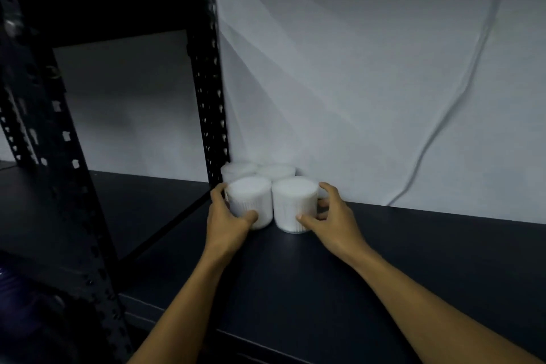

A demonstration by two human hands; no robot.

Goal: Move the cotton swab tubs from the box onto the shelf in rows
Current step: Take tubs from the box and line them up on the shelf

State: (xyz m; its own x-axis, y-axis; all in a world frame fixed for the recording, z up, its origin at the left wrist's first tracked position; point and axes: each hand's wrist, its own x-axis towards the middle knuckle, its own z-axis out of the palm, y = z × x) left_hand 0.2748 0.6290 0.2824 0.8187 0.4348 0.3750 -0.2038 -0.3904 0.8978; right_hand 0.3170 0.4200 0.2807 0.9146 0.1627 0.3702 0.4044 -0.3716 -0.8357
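Observation:
Several white cotton swab tubs stand in two rows at the back left corner of the black shelf [325, 275]. My left hand [227, 220] grips the front left tub [251, 201], thumb across its front and fingers round its left side. My right hand [331, 216] grips the front right tub [295, 202], thumb on its front and fingers round its right side. Both front tubs stand upright, side by side, on the shelf. Behind them are a back left tub [236, 170] and a back right tub [277, 171]. The box is out of view.
A black perforated upright post [206, 83] rises just left of the tubs. Another post [68, 186] and a lower shelf level lie further left. A grey-white wall with a hanging cable [437, 133] backs the shelf. The shelf extends right of the tubs.

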